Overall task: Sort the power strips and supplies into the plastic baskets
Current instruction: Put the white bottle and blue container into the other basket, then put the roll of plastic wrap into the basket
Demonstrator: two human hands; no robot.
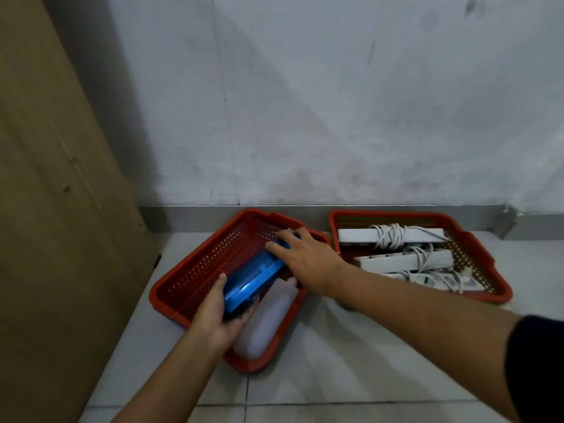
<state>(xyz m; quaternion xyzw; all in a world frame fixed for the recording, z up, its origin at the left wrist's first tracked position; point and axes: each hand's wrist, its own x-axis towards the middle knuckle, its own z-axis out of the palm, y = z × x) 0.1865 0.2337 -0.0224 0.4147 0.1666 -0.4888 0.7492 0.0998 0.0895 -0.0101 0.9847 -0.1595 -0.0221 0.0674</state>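
Two red plastic baskets stand on the tiled floor by the wall. The left basket sits at an angle and holds a white plastic bottle lying on its side. Both hands hold a long shiny blue object over this basket: my left hand grips its near end and my right hand rests on its far end. The right basket holds three white power strips with coiled white cords.
A tan wooden panel rises at the left, close to the left basket. A grey wall with a grey baseboard runs behind both baskets. White floor tiles spread in front.
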